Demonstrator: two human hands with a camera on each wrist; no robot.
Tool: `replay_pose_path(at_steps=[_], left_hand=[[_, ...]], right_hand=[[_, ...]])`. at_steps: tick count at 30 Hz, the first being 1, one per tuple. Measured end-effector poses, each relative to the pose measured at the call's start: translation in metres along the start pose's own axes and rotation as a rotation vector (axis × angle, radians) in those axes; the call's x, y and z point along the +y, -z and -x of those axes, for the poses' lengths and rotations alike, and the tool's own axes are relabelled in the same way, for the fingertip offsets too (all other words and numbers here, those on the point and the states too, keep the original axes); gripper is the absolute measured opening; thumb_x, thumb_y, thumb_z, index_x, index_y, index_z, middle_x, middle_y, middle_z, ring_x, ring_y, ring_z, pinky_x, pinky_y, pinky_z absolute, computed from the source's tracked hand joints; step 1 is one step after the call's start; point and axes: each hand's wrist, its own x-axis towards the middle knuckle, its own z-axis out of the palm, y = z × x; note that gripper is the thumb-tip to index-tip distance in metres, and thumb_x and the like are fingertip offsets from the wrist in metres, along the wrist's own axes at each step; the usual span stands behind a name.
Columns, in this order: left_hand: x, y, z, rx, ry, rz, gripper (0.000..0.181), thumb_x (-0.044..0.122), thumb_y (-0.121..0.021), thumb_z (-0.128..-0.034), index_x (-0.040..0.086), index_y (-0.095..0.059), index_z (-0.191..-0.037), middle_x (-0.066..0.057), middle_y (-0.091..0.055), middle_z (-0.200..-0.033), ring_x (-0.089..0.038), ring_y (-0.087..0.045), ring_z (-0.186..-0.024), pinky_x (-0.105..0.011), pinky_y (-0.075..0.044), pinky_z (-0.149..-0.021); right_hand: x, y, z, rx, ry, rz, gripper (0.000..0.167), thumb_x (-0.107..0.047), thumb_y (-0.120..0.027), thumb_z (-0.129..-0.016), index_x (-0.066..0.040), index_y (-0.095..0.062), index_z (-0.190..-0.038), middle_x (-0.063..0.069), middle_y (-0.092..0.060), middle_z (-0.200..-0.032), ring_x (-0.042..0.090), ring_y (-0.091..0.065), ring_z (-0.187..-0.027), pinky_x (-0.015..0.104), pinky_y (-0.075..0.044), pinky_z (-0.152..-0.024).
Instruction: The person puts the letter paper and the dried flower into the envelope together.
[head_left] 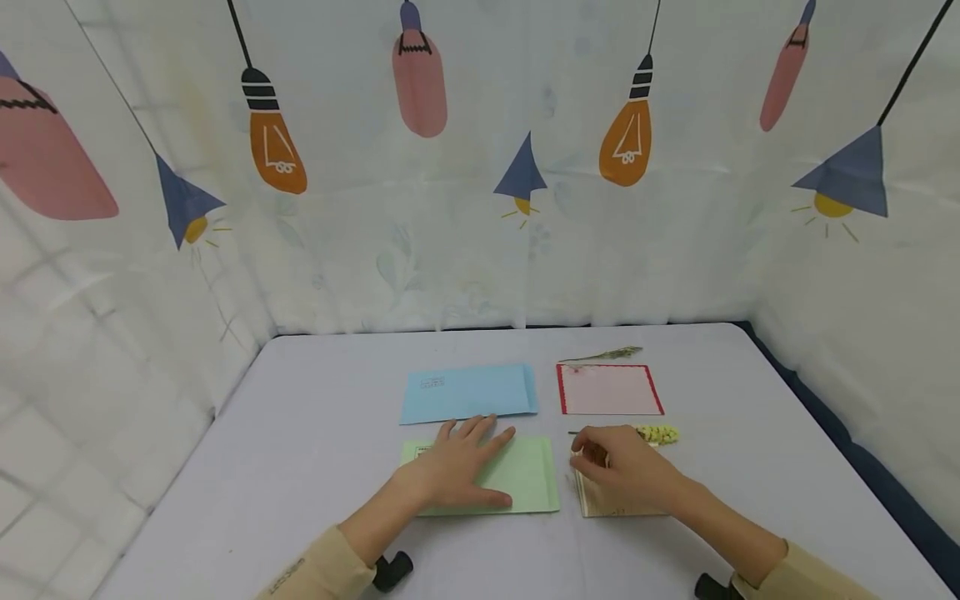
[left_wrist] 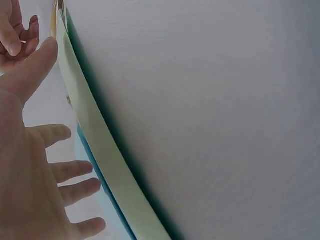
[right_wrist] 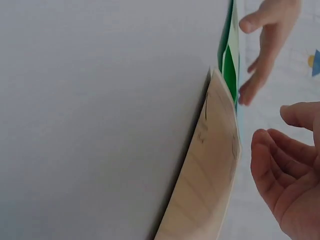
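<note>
At nine o'clock from the beige paper (head_left: 609, 501), the green paper (head_left: 532, 477) is overlaid by the spread left hand (head_left: 463, 468); nothing is held by the loosely curled right hand (head_left: 626, 465). Blue paper (head_left: 472, 394) and red-edged pink card (head_left: 609, 391) are laid at twelve o'clock; completion cannot be confirmed. Smooth-looking rectangular sheets are used.

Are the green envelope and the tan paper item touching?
Apart: the head view shows a strip of white tabletop between the green envelope and the left edge of the tan paper item.
</note>
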Motion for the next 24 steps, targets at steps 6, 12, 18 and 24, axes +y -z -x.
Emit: replay_pose_path(at_steps=[6,12,18,24], left_hand=[[0.002,-0.001,-0.003,-0.019,0.027,-0.019,0.101,0.076,-0.067,-0.0832,0.027,-0.031,-0.164,-0.011,-0.029,-0.165,-0.03,-0.026,-0.151,-0.062,-0.022,-0.117],[0.001,-0.001,-0.003,-0.043,0.025,0.0,0.108,0.077,-0.072,-0.0774,0.027,-0.03,-0.164,-0.011,-0.03,-0.165,-0.031,-0.027,-0.15,-0.065,-0.023,-0.116],[0.001,-0.002,-0.003,-0.065,0.005,0.014,0.113,0.076,-0.076,-0.0743,0.025,-0.03,-0.164,-0.011,-0.029,-0.165,-0.033,-0.026,-0.151,-0.067,-0.027,-0.113],[0.0,0.001,-0.001,-0.077,-0.003,0.027,0.109,0.07,-0.078,-0.0783,0.023,-0.029,-0.164,-0.006,-0.031,-0.164,-0.029,-0.026,-0.15,-0.065,-0.034,-0.111]], right_hand=[[-0.005,-0.011,-0.016,-0.115,-0.067,-0.146,0.016,-0.022,-0.07,-0.1,-0.007,-0.07,-0.106,-0.007,-0.067,-0.085,0.008,-0.064,-0.071,0.027,-0.056,-0.066],[0.001,-0.018,-0.025,-0.18,-0.137,-0.236,0.018,-0.018,-0.068,-0.1,-0.002,-0.069,-0.109,-0.001,-0.068,-0.085,0.015,-0.067,-0.066,0.03,-0.058,-0.062],[0.005,-0.022,-0.027,-0.199,-0.163,-0.26,0.019,-0.015,-0.067,-0.1,0.0,-0.068,-0.11,0.0,-0.067,-0.086,0.016,-0.068,-0.068,0.029,-0.059,-0.064],[0.005,-0.025,-0.029,-0.21,-0.18,-0.295,0.019,-0.014,-0.068,-0.1,0.002,-0.068,-0.111,0.001,-0.068,-0.087,0.017,-0.068,-0.069,0.029,-0.059,-0.064]])
